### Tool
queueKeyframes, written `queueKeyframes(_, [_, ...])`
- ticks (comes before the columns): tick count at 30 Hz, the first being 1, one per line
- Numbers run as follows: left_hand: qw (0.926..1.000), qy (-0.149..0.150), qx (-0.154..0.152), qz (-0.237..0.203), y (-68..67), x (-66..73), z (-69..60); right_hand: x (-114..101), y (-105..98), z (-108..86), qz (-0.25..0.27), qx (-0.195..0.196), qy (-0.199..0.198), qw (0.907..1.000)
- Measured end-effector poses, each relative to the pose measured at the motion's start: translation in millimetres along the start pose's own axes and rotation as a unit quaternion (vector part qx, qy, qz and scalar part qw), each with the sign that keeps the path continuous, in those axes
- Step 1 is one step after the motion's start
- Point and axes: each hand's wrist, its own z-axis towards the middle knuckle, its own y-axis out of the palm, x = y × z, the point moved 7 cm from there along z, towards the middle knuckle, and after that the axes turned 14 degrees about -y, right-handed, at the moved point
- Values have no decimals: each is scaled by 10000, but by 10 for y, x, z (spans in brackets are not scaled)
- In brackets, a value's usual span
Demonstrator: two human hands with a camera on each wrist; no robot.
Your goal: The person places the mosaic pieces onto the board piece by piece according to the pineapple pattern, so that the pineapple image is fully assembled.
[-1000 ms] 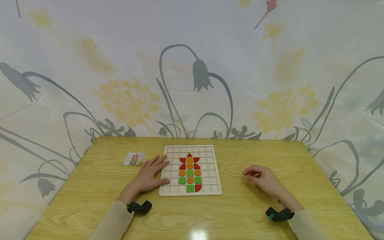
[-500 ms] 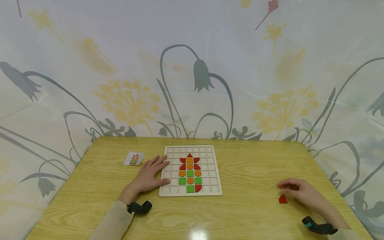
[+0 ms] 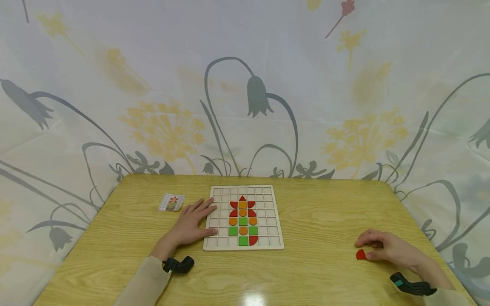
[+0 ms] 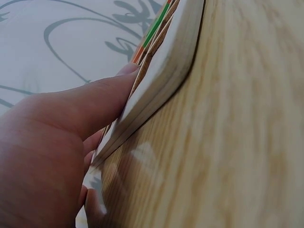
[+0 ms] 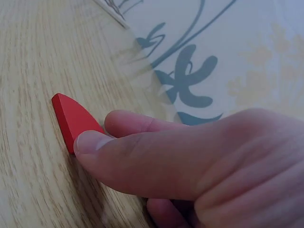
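My left hand point(image 3: 188, 226) rests flat on the left edge of a white grid board point(image 3: 270, 217), fingers spread, its thumb over the rim. On the board, red, orange and green tiles form a flower-like pattern, with an orange square point(image 3: 243, 205) near its top and a green square point(image 3: 243, 241) in its lowest row. At the right, my right hand point(image 3: 384, 247) reaches with bent fingers to a red quarter-circle tile point(image 3: 361, 254) on the table. In the right wrist view the thumb overlaps a corner of this tile; the index fingertip stands just beyond it. A firm pinch is not visible.
A small pattern card point(image 3: 172, 202) lies left of the board, beyond my left hand. The wooden table point(image 3: 314, 272) ends at a curtain point(image 3: 306, 140) printed with flowers.
My right hand has moved right and nearer to me; its thumb has come down to the red quarter-circle tile, which was out of sight a second ago. My left hand has stayed put.
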Motion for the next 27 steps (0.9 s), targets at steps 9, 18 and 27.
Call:
queueKeyframes(9, [10000, -27, -4, 14, -3, 3, -5, 3, 8, 35, -292, 60, 11, 9996])
queueKeyframes(18, [10000, -7, 20, 52, -4, 8, -2, 14, 45, 44, -235, 37, 220, 9995])
queueKeyframes(27, [10000, 8, 52, 76, 2, -5, 2, -111, 97, 86, -74, -87, -240, 9996])
